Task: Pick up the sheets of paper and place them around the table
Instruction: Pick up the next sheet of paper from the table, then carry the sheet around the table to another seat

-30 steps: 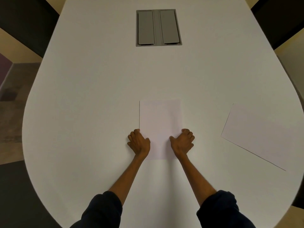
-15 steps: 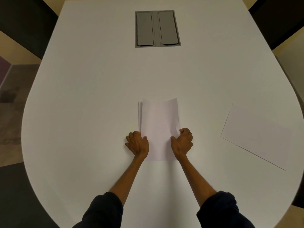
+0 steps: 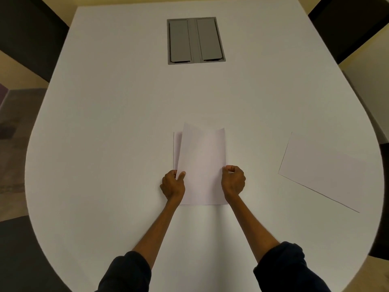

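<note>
Head view: big white worktop (image 3: 126,123) w/ a round near edge. Both hands are near the middle of the near edge, on a sheet of paper (image 3: 203,165). Left hand (image 3: 173,184) pinches the sheet's left side, thumb on top, other fingers curled. Right hand (image 3: 233,180) pinches the right side, fingers curled in tight. The sheet's far end is lifted & bent up, left far corner highest; its near end is low, at the worktop. Under it lies more paper (image 3: 176,150), flat; only a thin strip shows past the left side, so can't tell how many sheets. A 2nd sheet (image 3: 328,171) lies flat by the right edge, turned at a slant, well apart from the hands. A grey lid box (image 3: 195,40) w/ 2 flaps sits in the worktop toward the far edge. Dark sleeves (image 3: 128,272) cover the arms near the bottom.
</note>
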Demonstrator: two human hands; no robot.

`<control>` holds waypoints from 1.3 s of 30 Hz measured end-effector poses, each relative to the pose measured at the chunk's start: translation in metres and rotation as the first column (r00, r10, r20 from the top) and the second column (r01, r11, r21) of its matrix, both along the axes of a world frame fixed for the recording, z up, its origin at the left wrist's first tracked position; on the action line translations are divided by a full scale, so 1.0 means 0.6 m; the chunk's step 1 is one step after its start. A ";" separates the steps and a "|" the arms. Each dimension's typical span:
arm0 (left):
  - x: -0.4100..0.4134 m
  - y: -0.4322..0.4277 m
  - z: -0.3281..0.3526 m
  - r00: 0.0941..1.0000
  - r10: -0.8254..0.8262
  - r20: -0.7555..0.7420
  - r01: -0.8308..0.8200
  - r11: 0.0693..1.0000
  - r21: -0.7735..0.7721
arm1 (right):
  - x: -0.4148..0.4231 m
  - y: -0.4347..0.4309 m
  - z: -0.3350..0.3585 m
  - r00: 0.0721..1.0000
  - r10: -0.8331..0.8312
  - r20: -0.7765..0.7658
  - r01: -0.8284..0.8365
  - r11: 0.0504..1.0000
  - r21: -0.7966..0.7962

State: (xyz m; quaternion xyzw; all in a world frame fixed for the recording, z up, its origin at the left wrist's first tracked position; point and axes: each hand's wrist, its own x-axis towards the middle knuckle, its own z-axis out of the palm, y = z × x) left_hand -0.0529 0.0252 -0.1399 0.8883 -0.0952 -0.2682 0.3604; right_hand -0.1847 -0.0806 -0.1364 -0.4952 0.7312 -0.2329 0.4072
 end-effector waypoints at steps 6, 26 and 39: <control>0.016 -0.007 0.028 0.995 0.036 -0.096 -0.046 0.994 -0.098 | -0.012 -0.019 0.034 0.967 -0.154 0.203 0.138 0.986 0.090; -0.171 -0.174 0.295 0.889 -0.457 0.028 0.392 0.728 -0.563 | -0.269 -0.061 0.308 0.801 -0.205 0.563 0.424 0.858 -0.291; -0.521 -0.150 0.425 0.641 -0.743 0.194 0.642 0.380 -0.666 | -0.629 0.082 0.447 0.659 -0.365 0.658 0.710 0.590 -0.384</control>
